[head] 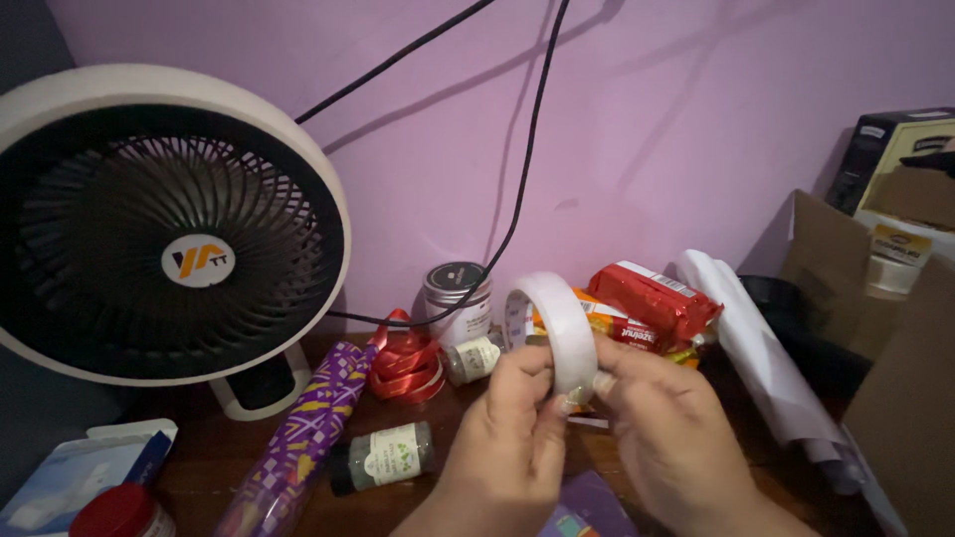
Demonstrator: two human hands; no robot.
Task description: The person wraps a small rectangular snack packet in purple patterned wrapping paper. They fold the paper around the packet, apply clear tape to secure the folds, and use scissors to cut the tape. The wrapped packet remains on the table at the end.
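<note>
Both my hands hold a white roll of tape (559,320) upright in front of me, above the wooden table. My left hand (512,438) grips the roll's lower left edge with the thumb against its side. My right hand (668,438) pinches the lower right edge, fingertips at the roll's rim. Just behind the roll lie a red snack packet (662,298) and an orange packet (607,320).
A big white and black fan (164,229) stands at the left. A purple patterned roll of wrapping paper (303,433), red curled ribbon (406,366), small jars (383,457), a grey-lidded tin (458,293), rolled white paper (766,358) and a cardboard box (895,328) lie around. Black cables (522,169) hang down the purple wall.
</note>
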